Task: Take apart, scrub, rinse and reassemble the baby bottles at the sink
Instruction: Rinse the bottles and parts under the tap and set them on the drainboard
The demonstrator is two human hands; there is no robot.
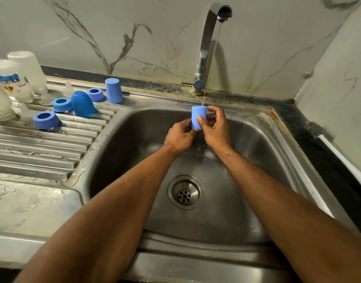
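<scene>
Both hands over sink: left hand and right hand pinch blue cap under thin tap stream; rings, caps, inverted bottles on drainboard at left; brush at right, handle cut off.

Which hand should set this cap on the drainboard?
Probably the left hand: the drainboard with the other caps lies on its side. The right hand would have to cross over. Both grip the cap.
</scene>
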